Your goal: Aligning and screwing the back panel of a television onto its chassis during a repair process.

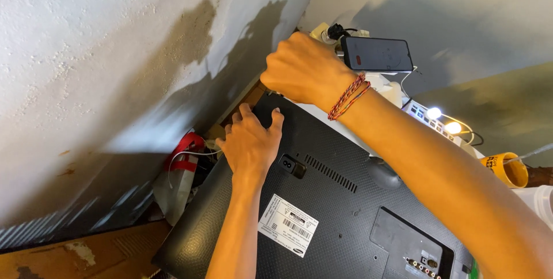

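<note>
The right hand (302,71) hides whatever its fingers (275,83) grip.

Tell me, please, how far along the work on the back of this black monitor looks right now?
Done: the black monitor lies screen-down, its back panel exposed and its power socket empty. In hand: the left hand rests flat on the panel near the top edge, while the right hand is fisted at the top corner; what it grips is hidden. Left: the back cover is on.

place: repair workshop | cues: opened monitor back (345,210), power strip (438,123), stained wall (115,54)
</note>
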